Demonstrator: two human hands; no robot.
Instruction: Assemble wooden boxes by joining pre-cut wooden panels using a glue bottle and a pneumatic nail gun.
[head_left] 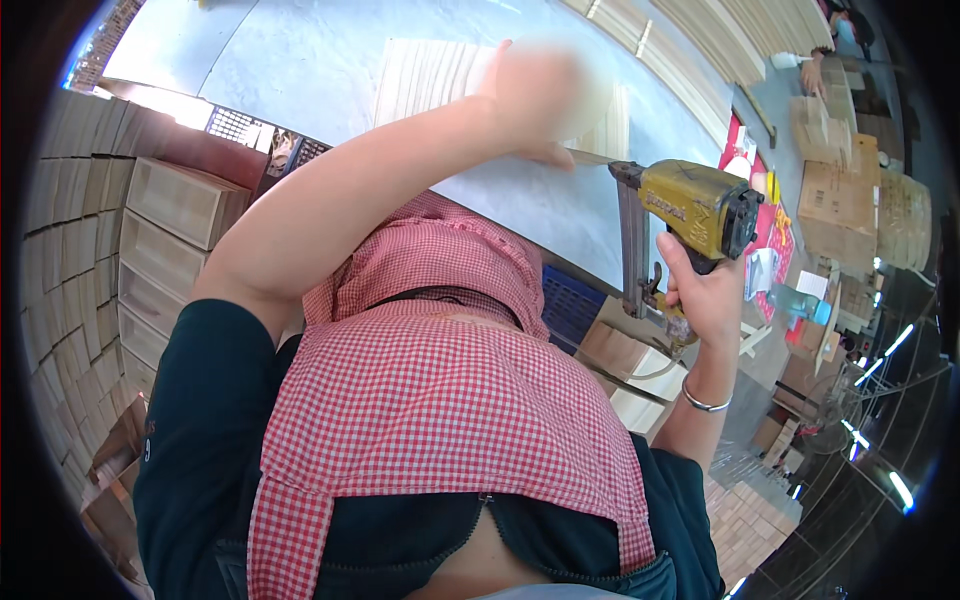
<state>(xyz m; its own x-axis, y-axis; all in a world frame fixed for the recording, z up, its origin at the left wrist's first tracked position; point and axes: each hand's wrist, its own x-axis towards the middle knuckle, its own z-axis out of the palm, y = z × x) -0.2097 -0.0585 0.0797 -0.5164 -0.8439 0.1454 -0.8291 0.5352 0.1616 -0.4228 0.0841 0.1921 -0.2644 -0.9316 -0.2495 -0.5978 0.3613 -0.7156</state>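
Note:
My right hand [708,300] is wrapped around the handle of a yellow and black air nail gun [690,205]. The gun's nose points left, close to the end of a thin wooden strip [592,157]. My left hand [538,95] reaches across over a row of pale wooden slats [425,75] on the grey-blue tabletop [310,75]. A blur covers most of that hand, so its grip does not show; one finger sticks out near the strip. More pale wood [612,120] lies to the right of the left hand.
Long wooden strips [690,30] are stacked at the far right. Left of me stand plastic drawers [170,205] and piled boards [60,200]. A blue crate [570,305] sits under the table. A bottle [800,303] and cardboard boxes [840,190] are at right. Another person's hand [812,75] shows far right.

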